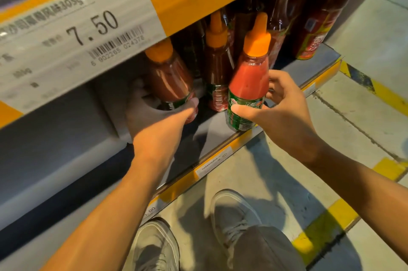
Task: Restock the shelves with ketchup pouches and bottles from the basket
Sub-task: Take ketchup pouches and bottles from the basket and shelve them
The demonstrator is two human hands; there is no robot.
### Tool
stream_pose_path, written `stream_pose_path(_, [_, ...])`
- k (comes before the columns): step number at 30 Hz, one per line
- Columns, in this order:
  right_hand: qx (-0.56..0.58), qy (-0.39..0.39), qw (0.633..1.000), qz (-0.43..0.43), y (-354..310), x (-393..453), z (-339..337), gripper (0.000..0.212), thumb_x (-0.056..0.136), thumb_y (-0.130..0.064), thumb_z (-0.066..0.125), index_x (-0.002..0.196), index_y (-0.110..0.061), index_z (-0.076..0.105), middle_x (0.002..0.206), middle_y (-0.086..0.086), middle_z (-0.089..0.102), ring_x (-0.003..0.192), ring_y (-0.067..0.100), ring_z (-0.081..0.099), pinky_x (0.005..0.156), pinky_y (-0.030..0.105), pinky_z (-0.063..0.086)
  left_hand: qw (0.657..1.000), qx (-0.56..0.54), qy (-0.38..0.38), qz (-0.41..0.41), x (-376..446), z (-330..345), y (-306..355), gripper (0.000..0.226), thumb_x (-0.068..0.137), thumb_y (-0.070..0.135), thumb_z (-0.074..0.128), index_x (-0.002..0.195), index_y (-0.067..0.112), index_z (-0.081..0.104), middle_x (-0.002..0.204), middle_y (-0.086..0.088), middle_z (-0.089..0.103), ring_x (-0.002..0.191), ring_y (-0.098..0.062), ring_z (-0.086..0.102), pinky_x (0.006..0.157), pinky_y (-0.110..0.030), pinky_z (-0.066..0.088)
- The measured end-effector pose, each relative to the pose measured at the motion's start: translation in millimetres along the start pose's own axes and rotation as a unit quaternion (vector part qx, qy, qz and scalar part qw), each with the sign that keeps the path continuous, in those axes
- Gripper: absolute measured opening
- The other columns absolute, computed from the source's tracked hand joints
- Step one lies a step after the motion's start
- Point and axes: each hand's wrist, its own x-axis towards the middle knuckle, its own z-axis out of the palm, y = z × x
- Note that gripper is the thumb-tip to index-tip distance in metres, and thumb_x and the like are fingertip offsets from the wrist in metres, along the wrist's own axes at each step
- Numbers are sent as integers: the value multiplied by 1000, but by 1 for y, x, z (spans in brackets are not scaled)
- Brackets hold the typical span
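Observation:
My left hand reaches under the upper shelf and grips a ketchup bottle with an orange cap, tilted to the left over the bottom shelf. My right hand holds a second ketchup bottle with an orange nozzle cap and green label, upright at the shelf's front edge. A third such bottle stands on the shelf between and behind them. No basket or pouches are in view.
Taller dark sauce bottles stand at the back and right of the bottom shelf. The upper shelf's edge with a 7.50 price tag overhangs at left. My shoes stand on the concrete floor beside yellow floor tape.

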Motion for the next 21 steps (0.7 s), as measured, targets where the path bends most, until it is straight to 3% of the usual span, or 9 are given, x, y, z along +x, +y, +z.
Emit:
stream_pose_path(2, [1, -8, 1000, -4, 0, 0, 0, 66, 65, -28, 93, 121, -34, 57, 109, -25, 67, 103, -9, 63, 73, 5, 51, 997, 14, 2, 74, -1, 0, -4, 88, 57, 52, 92, 132, 31, 51, 120, 14, 64, 106, -1, 63, 94, -25, 53])
stream_pose_path(5, [0, -24, 1000, -13, 1, -1, -1, 65, 64, -30, 92, 119, -37, 58, 110, -22, 67, 107, -4, 64, 76, 8, 52, 994, -4, 19, 111, -8, 9, -11, 77, 55, 36, 96, 118, 42, 51, 107, 22, 65, 93, 14, 63, 72, -4, 51])
stream_pose_path(7, [-2, -35, 999, -21, 1, -2, -1, 65, 63, -30, 92, 118, -36, 59, 110, -21, 67, 107, -3, 64, 77, 7, 52, 992, -13, 29, 118, -8, 17, -17, 75, 56, 26, 98, 114, 41, 53, 105, 22, 66, 92, 18, 61, 67, 0, 47])
stream_pose_path(9, [-7, -47, 998, -28, 1, -2, -1, 64, 65, -26, 92, 119, -36, 59, 110, -22, 67, 107, -4, 63, 76, 5, 50, 992, -43, 35, 109, -3, 20, -18, 80, 56, 21, 97, 122, 33, 55, 112, 19, 66, 95, 15, 62, 70, -3, 49])
stream_pose_path(12, [-7, -55, 998, -31, 3, -1, -2, 65, 66, -26, 91, 120, -36, 58, 112, -22, 66, 109, -4, 63, 77, 7, 51, 991, -64, 33, 110, 9, 24, -20, 92, 55, 21, 97, 135, 26, 51, 120, 18, 62, 104, 10, 59, 85, -14, 52])
stream_pose_path(16, [4, -72, 997, -34, 5, 0, -3, 65, 70, -20, 89, 124, -34, 56, 113, -23, 65, 111, -3, 62, 79, 9, 52, 990, -62, 40, 122, 11, 24, -23, 94, 53, 27, 97, 135, 28, 50, 115, 26, 59, 101, 20, 55, 79, -5, 49])
stream_pose_path(19, [8, -79, 996, -37, 8, 1, -3, 66, 71, -15, 88, 124, -35, 54, 113, -23, 64, 112, -2, 61, 80, 8, 51, 990, -63, 40, 118, 10, 23, -25, 94, 54, 24, 97, 136, 29, 50, 125, 18, 61, 114, 6, 58, 91, -17, 51])
stream_pose_path(21, [8, -89, 995, -39, 13, 1, -1, 68, 72, -13, 87, 127, -31, 51, 115, -20, 63, 114, 1, 61, 82, 11, 52, 991, -63, 37, 116, 11, 22, -25, 94, 56, 22, 96, 137, 28, 50, 127, 16, 61, 117, 2, 58, 91, -19, 50])
